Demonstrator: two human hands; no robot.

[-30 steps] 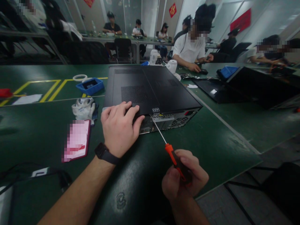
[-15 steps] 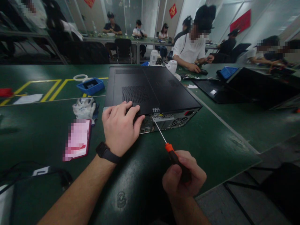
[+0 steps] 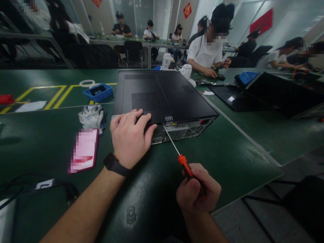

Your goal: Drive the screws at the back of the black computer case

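Observation:
A black desktop computer case (image 3: 167, 94) lies flat on the green table, its back panel with fan grille and metal bracket towards me. My left hand (image 3: 131, 138), a dark watch on its wrist, rests with fingers spread over the near left edge of the case. My right hand (image 3: 199, 189) is closed round the orange and black handle of a screwdriver (image 3: 182, 160). Its thin shaft slants up to the left, with the tip at the upper edge of the back panel. Whatever the tip touches is too small to make out.
Left of the case are a blue tray (image 3: 98, 93), grey-white gloves (image 3: 91, 117), a pink-cased item (image 3: 84, 150) and black cables (image 3: 63, 189). A large black panel (image 3: 238, 98) lies at the right. Across the table sits a person in white (image 3: 206, 55); other people work behind.
The screwdriver handle has turned in my right hand, showing more orange now, and the fingers have shifted slightly. My left hand and the case stay in place.

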